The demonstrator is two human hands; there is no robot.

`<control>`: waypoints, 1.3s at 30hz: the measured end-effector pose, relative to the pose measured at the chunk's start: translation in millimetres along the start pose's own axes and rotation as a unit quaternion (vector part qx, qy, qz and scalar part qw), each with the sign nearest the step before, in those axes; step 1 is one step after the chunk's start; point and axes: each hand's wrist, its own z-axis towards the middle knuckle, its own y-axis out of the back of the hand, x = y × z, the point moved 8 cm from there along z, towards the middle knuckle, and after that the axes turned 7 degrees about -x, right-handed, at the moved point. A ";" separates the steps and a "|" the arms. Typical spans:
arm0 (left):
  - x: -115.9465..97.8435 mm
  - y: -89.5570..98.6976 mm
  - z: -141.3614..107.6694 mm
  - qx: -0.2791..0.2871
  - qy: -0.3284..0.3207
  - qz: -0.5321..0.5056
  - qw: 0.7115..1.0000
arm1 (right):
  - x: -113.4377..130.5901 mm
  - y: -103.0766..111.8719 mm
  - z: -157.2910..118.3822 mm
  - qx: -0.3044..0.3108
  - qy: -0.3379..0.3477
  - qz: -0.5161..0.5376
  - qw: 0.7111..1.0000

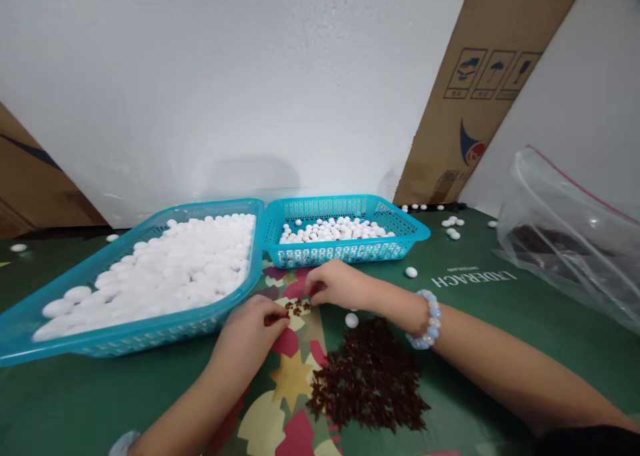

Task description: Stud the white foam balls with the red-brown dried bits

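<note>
Fingers [274, 308] of the left hand [247, 326] pinch what looks like a brown piece [272, 319], loose bits [297, 307] between it and the curled right hand [343, 285], whose hold is unclear, the brown pile [370, 379] near right, seemingly for easy reach, blue basket [345, 252] far.

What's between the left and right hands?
A small cluster of dark reddish-brown pieces, lying on the patterned surface between the fingertips of the left hand and right hand. Shows in the head view.
</note>
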 end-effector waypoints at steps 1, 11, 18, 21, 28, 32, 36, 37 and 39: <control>0.4 -0.6 0.1 0.001 -0.002 -0.001 1.000 | 1.1 -2.4 -0.8 0.011 -0.001 -0.002 1.000; 5.0 -1.7 2.6 0.002 0.040 -0.018 0.999 | 0.4 -9.9 -1.6 0.031 -0.025 0.014 0.999; 7.7 -2.1 2.5 0.003 0.066 -0.031 0.997 | 2.2 -14.6 -2.4 0.031 -0.025 0.028 0.999; 8.7 -2.0 1.7 0.004 0.071 -0.038 0.997 | 3.3 -14.8 -2.6 0.026 -0.024 0.033 0.999; 11.1 -3.6 -1.1 0.004 0.087 -0.068 0.994 | 4.9 -13.9 -2.8 0.012 -0.023 0.027 0.999; 12.0 -6.3 -1.6 0.005 0.094 -0.083 0.992 | 5.8 -15.7 -2.8 0.014 -0.015 0.007 1.000; 12.1 -7.7 -1.3 0.005 0.095 -0.096 0.991 | 7.5 -8.4 -3.8 0.012 -0.013 -0.047 0.999; 12.4 -7.6 -1.3 0.004 0.096 -0.097 0.991 | 9.1 -3.6 -5.0 0.010 -0.013 -0.067 0.998; 13.4 -7.6 -1.3 0.002 0.102 -0.100 0.990 | 15.5 7.0 -9.6 0.015 -0.006 -0.104 0.994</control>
